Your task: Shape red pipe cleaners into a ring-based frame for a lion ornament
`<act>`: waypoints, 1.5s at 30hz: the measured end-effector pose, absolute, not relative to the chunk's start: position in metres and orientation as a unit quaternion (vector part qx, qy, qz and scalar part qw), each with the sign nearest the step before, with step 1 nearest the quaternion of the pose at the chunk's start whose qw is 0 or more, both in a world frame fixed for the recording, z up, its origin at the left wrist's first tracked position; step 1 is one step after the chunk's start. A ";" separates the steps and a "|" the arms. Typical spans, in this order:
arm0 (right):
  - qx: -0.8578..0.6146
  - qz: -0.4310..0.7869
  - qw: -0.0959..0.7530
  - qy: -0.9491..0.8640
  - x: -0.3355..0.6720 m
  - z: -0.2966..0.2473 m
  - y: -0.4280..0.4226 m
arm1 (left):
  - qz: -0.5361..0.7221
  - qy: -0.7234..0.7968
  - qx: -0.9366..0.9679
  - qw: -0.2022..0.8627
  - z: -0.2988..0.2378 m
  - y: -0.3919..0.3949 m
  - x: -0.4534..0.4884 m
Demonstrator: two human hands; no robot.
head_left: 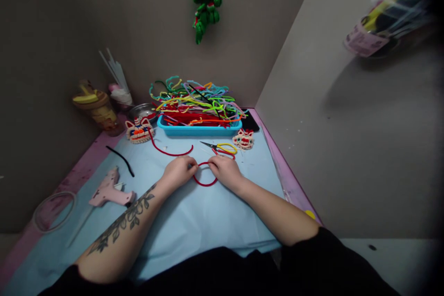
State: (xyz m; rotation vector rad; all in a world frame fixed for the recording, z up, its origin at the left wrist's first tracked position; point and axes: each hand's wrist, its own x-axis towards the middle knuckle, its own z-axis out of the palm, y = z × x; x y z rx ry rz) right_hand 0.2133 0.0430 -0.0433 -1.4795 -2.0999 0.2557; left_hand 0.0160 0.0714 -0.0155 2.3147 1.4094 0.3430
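Note:
My left hand [178,171] and my right hand [225,170] rest on the light blue table cover [194,222], fingers pinched on the two sides of a red pipe cleaner [205,183] bent into a loop between them. Just behind my right hand lie scissors [218,148] with red and yellow handles. A second red pipe cleaner [169,151] curves across the cover behind my left hand.
A blue tray [199,130] heaped with coloured pipe cleaners stands at the back. Two small lion-head figures [139,130] [243,139] flank it. A pink glue gun [109,189], a black pipe cleaner [121,159] and a tape ring [53,210] lie left. A green ornament [207,0] hangs on the wall.

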 end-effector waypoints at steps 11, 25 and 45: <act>-0.506 0.166 0.331 -0.779 0.211 -0.046 0.047 | 0.126 0.482 0.842 0.207 -0.011 0.065 0.023; -0.494 0.201 0.345 -0.772 0.210 -0.043 0.046 | 0.108 0.506 0.834 0.189 -0.008 0.065 0.024; -0.521 0.270 0.429 -0.687 0.209 -0.043 0.047 | 0.174 0.488 0.801 0.301 -0.023 0.069 0.021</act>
